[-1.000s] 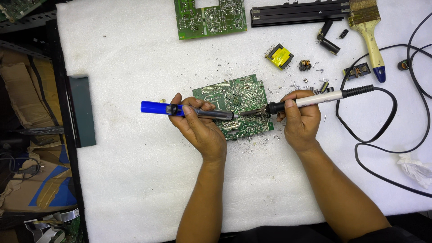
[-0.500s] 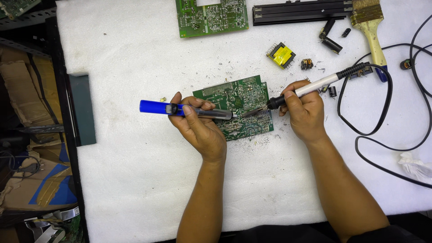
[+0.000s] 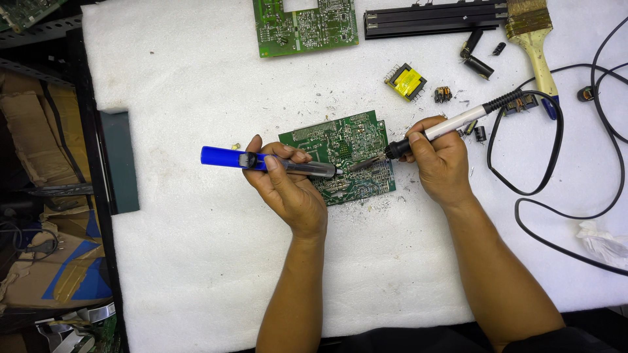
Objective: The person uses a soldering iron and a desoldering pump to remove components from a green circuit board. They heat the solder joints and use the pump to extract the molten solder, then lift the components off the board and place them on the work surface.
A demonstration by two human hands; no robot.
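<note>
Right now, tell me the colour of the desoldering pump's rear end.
Blue, seen best in the head view: desoldering pump.

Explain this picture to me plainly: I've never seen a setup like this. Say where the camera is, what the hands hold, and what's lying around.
The camera sits on a person's head and looks down at a white padded surface. The left hand holds a blue suction pump; the right hand holds a corded soldering iron. Both tips meet over a green circuit board. Farther away lie a second circuit board, a black rail, a paintbrush, a yellow transformer and small loose parts.
</note>
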